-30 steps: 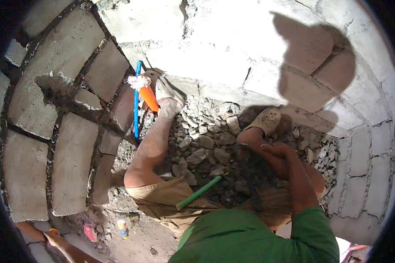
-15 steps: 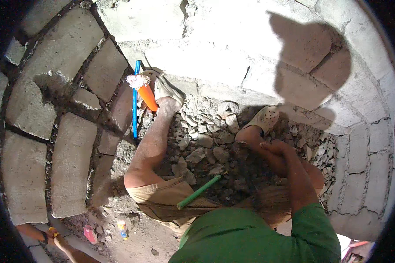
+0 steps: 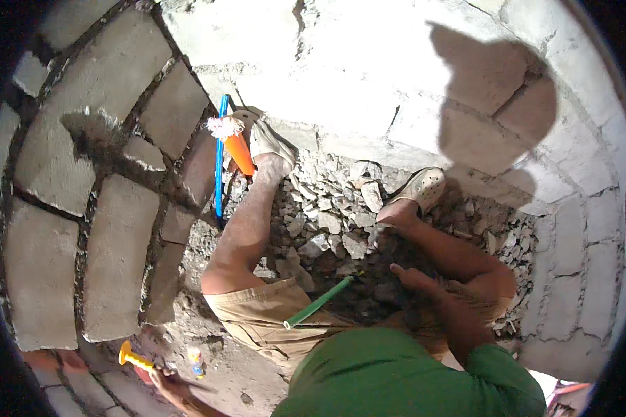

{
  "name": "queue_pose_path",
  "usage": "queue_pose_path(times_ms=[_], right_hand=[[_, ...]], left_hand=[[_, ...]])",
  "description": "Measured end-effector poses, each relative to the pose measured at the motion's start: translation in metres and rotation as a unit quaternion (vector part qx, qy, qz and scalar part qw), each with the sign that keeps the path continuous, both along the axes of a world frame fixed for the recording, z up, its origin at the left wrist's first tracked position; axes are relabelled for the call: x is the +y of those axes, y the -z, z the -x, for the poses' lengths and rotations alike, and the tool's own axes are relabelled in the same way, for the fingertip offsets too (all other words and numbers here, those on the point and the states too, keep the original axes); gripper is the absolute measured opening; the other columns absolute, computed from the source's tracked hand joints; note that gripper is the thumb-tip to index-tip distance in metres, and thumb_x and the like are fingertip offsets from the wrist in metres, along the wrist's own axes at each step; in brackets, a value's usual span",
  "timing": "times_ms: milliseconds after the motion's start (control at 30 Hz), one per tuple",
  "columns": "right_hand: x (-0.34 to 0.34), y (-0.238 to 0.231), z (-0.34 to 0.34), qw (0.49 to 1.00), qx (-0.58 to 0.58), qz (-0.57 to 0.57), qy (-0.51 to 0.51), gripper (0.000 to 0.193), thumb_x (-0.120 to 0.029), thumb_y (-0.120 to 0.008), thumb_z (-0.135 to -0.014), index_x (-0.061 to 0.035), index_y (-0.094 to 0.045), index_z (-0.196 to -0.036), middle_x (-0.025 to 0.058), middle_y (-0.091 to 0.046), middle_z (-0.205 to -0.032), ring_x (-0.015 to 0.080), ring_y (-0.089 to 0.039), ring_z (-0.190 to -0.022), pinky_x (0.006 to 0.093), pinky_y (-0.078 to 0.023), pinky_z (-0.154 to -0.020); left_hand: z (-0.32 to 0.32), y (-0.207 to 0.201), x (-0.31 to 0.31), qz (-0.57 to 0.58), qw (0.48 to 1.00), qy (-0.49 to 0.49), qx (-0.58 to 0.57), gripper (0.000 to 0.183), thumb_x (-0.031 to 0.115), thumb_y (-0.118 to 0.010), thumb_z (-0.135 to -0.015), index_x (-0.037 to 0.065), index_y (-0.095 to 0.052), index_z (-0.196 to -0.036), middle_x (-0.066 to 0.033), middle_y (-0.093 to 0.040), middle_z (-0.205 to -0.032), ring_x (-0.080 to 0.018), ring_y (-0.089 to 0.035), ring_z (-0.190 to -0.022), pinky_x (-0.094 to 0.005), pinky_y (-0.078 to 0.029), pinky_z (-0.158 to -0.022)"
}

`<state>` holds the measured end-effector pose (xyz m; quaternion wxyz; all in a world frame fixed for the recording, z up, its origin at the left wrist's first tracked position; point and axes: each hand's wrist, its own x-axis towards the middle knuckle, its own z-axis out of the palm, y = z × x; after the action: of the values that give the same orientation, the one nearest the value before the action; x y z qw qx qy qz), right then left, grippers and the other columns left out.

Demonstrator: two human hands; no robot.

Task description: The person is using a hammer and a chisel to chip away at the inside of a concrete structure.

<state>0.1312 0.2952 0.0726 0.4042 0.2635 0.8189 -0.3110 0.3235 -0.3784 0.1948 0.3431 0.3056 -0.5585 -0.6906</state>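
At the lower left, my left hand [image 3: 165, 381] is closed around a chisel with a yellow grip [image 3: 139, 360] and a flared yellow guard; a thin dark shaft runs out on the other side of the hand. My right hand [image 3: 416, 279] hovers between my knees with its thumb stretched out and seems to hold nothing. Its other fingers are partly lost in shadow. Nearby, a green handle [image 3: 320, 302] lies slanted over my shorts, its far end dim above the rubble. An orange cone-shaped thing [image 3: 239, 153] with frayed pale strands stands by my left foot, against a blue rod [image 3: 220, 167].
Broken stone rubble [image 3: 330, 222] covers the ground between my feet. A block wall [image 3: 313, 97] rises in front, and more blocks [image 3: 122, 257] stand on the left. A small bottle [image 3: 196, 363] sits on the dirt at lower left. A reddish skin-toned blur [image 3: 69, 359] shows near the left rim.
My left hand has drawn rightward with the yellow-gripped chisel, away from another person's banded hand that met it. My right hand has left my right shin and come down toward the green handle.
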Motion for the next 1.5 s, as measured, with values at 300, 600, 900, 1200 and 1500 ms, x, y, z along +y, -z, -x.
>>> queue_pose_path(times_ms=[300, 600, 900, 1200, 1500], right_hand=[[-0.022, 0.013, -0.023, 0.952, 0.089, 0.207, 0.206, 0.027, -0.029, -0.068, -0.09, -0.0038, -0.058, -0.086, 0.0041, -0.053, -0.067, 0.0164, -0.051, -0.052, 0.0326, -0.047, -0.049], [0.009, -0.126, -0.025, 0.928, 0.286, 0.168, 0.169, 0.049, -0.043, -0.056, -0.097, 0.0029, -0.06, -0.113, 0.016, -0.067, -0.096, 0.0274, -0.063, -0.09, 0.042, -0.049, -0.077], [0.01, -0.224, 0.009, 0.802, 0.528, 0.247, 0.131, 0.049, -0.049, -0.052, -0.099, -0.001, -0.057, -0.109, 0.0028, -0.05, -0.055, 0.0116, -0.045, -0.041, 0.0281, -0.038, -0.041], [-0.045, -0.348, 0.06, 0.742, 0.663, 0.077, 0.052, 0.029, -0.028, -0.05, -0.1, -0.0021, -0.056, -0.112, 0.0002, -0.051, -0.067, 0.0069, -0.046, -0.053, 0.0233, -0.038, -0.047], [-0.078, -0.421, 0.092, 0.62, 0.779, 0.09, 0.029, 0.027, -0.023, -0.053, -0.098, 0.0003, -0.057, -0.111, 0.0006, -0.055, -0.068, 0.0071, -0.049, -0.053, 0.0247, -0.04, -0.046]], left_hand=[[0.211, -0.117, 0.189, -0.031, 0.934, 0.34, 0.104, 0.056, 0.025, -0.068, -0.085, -0.001, -0.046, -0.129, -0.007, -0.054, -0.102, -0.0148, -0.052, -0.085, -0.0303, -0.044, -0.074], [0.375, -0.245, 0.3, 0.38, 0.805, 0.447, 0.085, 0.033, 0.013, -0.071, -0.085, 0.0, -0.064, -0.115, -0.0084, -0.071, -0.103, -0.017, -0.066, -0.097, -0.031, -0.05, -0.088], [0.459, -0.232, 0.344, 0.335, 0.85, 0.352, 0.201, 0.028, 0.004, -0.074, -0.079, -0.002, -0.069, -0.106, -0.0085, -0.073, -0.099, -0.0159, -0.067, -0.09, -0.0289, -0.052, -0.084], [0.528, -0.223, 0.382, 0.434, 0.816, 0.29, 0.249, 0.03, 0.007, -0.076, -0.079, 0.0, -0.068, -0.107, -0.0155, -0.072, -0.103, -0.0271, -0.069, -0.095, -0.0356, -0.053, -0.083], [0.553, -0.267, 0.415, 0.462, 0.815, 0.311, 0.162, 0.032, 0.015, -0.078, -0.077, -0.001, -0.066, -0.102, -0.0213, -0.068, -0.099, -0.0385, -0.065, -0.097, -0.0443, -0.053, -0.086]])
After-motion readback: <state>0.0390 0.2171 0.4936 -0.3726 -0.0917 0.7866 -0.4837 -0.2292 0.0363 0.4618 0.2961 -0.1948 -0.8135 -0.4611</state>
